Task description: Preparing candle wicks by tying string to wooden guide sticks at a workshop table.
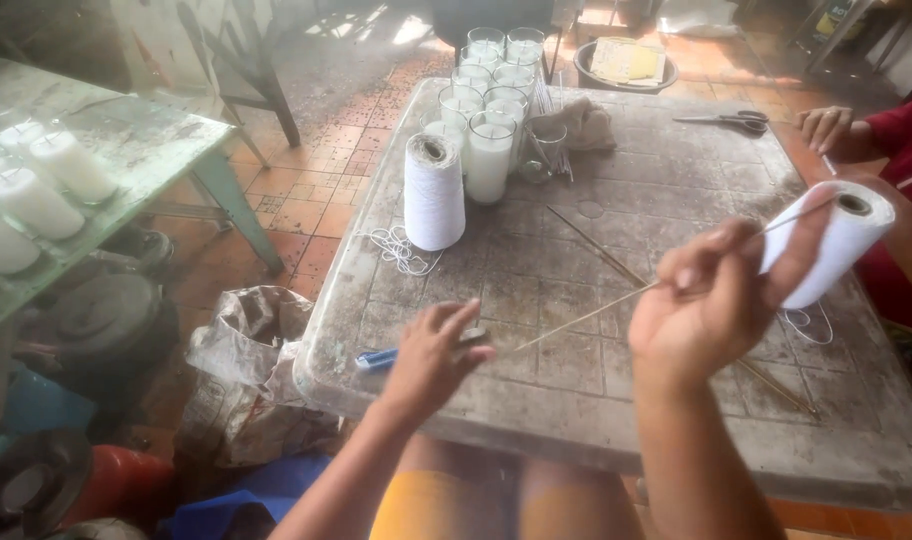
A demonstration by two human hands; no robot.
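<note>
Fingers of the right hand point(711, 300) are pinching a thin pale string point(586, 318), with thumb and forefinger closing together on it while the other fingers are curling loosely. String is running taut down and to the left from that pinch to the left hand point(434, 358), which is hovering just above the desk point(576, 390) with its fingertips drawn together on the string's lower end; how tightly it is gripping I cannot tell. A small dark object is showing at those fingertips, too blurred to identify. Just left of the left hand, a blue-handled tool point(376, 359) is lying near the desk's front edge. Behind the right hand, a white spool of string point(834, 243) is tilting up off the desk, and the string is leading up toward its top. Thin sticks point(606, 255) are lying across the middle of the desk. Further out, a second white spool point(434, 190) is standing upright with loose loops of string point(401, 250) beside its base. Beyond it, glass candle jars point(491, 100) are clustering at the far end, next to a crumpled cloth point(581, 125). Scissors point(731, 121) are resting at the far right, near another person's hand point(826, 127). Off to the left, a green table point(126, 140) is carrying more white candles point(36, 185)
</note>
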